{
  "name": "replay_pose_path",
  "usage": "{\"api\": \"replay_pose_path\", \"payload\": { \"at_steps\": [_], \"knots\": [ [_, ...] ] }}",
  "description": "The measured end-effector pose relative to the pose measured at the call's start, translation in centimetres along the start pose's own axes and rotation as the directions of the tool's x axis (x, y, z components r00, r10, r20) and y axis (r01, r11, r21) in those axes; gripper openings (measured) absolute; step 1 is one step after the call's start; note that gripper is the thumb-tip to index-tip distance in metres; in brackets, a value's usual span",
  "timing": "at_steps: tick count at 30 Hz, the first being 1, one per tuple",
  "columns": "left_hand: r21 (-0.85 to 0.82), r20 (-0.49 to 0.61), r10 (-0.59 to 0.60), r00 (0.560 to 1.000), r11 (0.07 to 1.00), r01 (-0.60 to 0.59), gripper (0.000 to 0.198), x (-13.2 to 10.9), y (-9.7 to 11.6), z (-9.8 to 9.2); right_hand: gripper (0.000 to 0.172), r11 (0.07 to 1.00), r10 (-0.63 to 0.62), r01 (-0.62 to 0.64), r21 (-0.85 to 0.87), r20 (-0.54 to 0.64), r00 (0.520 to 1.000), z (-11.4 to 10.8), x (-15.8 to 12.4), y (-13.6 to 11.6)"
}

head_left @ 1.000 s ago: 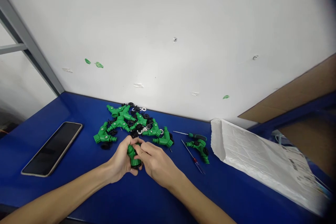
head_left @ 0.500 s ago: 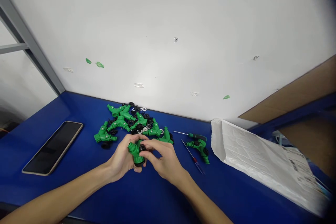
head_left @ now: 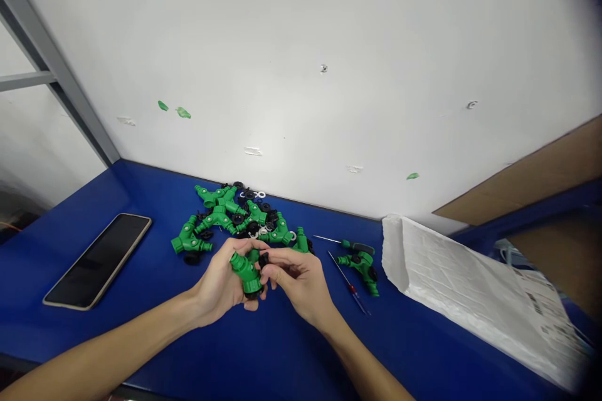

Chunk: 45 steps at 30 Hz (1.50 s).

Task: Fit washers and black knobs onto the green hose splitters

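Inside the left hand (head_left: 221, 282), curled fingers brace a ribbed green plastic fitting (head_left: 245, 269), seemingly for steadiness; the right hand (head_left: 303, 285), nearly closed, pinches a small black plastic piece (head_left: 263, 259).

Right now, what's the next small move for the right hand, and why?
I'd probably have the right hand line up the small black plastic part with the green plastic branched connector. It pinches the part close beside the connector, which the left hand supports. Whether the two pieces touch is hidden, so I'd align before pressing.
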<state>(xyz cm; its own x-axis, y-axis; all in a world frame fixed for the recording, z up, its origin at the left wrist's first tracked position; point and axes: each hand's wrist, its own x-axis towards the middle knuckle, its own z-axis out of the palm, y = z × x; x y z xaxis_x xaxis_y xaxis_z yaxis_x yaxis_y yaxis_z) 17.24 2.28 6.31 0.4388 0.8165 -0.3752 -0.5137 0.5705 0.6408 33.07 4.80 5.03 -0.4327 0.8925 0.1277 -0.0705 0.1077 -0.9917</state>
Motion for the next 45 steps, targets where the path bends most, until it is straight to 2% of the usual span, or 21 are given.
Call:
{"api": "replay_pose_path", "payload": {
  "at_steps": [9, 13, 18, 22, 27, 30, 34, 40, 42, 45],
  "knots": [
    [-0.012, -0.036, 0.009, 0.999, 1.000, -0.009, 0.033, -0.2, -0.2, 0.2, 0.013, 1.000, 0.006, -0.006, 0.029, -0.011, 1.000, 0.3, -0.1, 0.5],
    [-0.028, -0.005, 0.007, 1.000, 1.000, -0.007, 0.035, -0.4, 0.1, 0.6, 0.015, 0.984, 0.020, -0.018, 0.178, -0.011, 1.000, 0.0, 0.0, 0.8],
    [-0.073, 0.038, -0.005, 0.999, 0.997, 0.008, 0.037, -0.9, 0.4, 0.8, 0.022, 0.918, 0.046, -0.052, 0.392, 0.025, 0.999, -0.2, 0.0, 1.1],
    [-0.083, 0.064, -0.019, 0.998, 0.996, 0.024, 0.038, -1.0, 0.4, 0.8, 0.021, 0.882, 0.083, -0.090, 0.463, 0.035, 0.996, -0.1, -0.1, 1.1],
    [-0.102, 0.084, -0.056, 0.995, 0.993, 0.065, 0.041, -0.9, 0.6, 0.8, 0.020, 0.917, 0.038, -0.042, 0.398, 0.018, 0.999, -0.1, -0.1, 0.8],
    [-0.099, 0.145, -0.123, 0.982, 0.986, 0.138, 0.047, -1.0, 0.7, 0.8, 0.017, 0.959, -0.019, 0.027, 0.282, -0.032, 0.999, 0.1, -0.4, -0.1],
    [-0.093, 0.199, -0.227, 0.953, 0.964, 0.249, 0.055, -1.0, 0.9, 0.6, 0.014, 0.984, -0.042, 0.056, 0.172, -0.087, 0.995, 0.7, -1.0, -1.2],
    [-0.139, 0.324, -0.319, 0.890, 0.915, 0.379, 0.062, -0.7, 1.0, -0.1, 0.009, 0.984, -0.086, 0.098, 0.147, -0.086, 0.993, 1.2, -1.8, -2.1],
    [-0.128, 0.353, -0.340, 0.871, 0.905, 0.405, 0.067, -0.7, 0.9, -0.2, 0.011, 0.980, -0.070, 0.081, 0.180, -0.067, 0.995, 1.2, -2.0, -2.3],
    [-0.126, 0.363, -0.342, 0.866, 0.903, 0.410, 0.070, -0.7, 0.9, -0.2, 0.015, 0.960, -0.030, 0.038, 0.276, -0.031, 0.999, 0.9, -2.1, -2.3]
  ]
}}
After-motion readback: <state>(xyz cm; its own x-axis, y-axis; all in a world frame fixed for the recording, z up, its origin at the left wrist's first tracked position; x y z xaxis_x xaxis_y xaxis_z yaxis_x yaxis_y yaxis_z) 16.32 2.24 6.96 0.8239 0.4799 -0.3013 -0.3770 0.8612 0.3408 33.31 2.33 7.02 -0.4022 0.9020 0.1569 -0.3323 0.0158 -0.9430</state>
